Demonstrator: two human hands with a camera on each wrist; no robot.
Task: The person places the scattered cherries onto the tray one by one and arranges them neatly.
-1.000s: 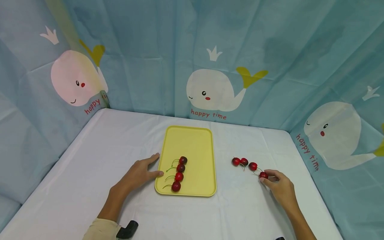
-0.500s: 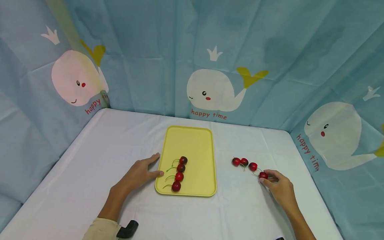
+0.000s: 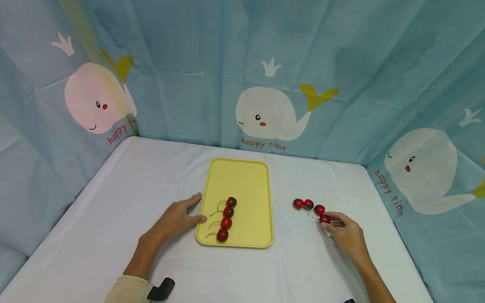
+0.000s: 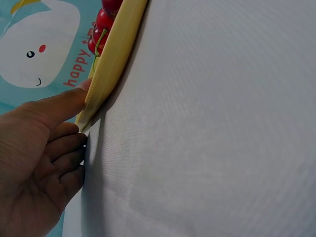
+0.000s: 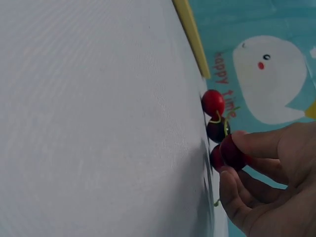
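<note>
Between thumb and fingers my right hand pinches a dark red cherry, also seen in the right wrist view as a held cherry. Beside it lies another cherry, with two more touching each other farther left, one of them a bright red cherry. My left hand holds the left rim of a yellow tray. In the left wrist view its thumb lies over the rim, the other fingers curled outside. Several stemmed cherries form a column in the tray, stems pointing left.
A white cloth covers the table. Behind and at the sides hangs a blue curtain printed with whales. A black object shows at the left cuff.
My right hand has moved left with its cherry, bringing it just in front of the neighbouring cherry. The left hand, the tray and its cherries have stayed put.
</note>
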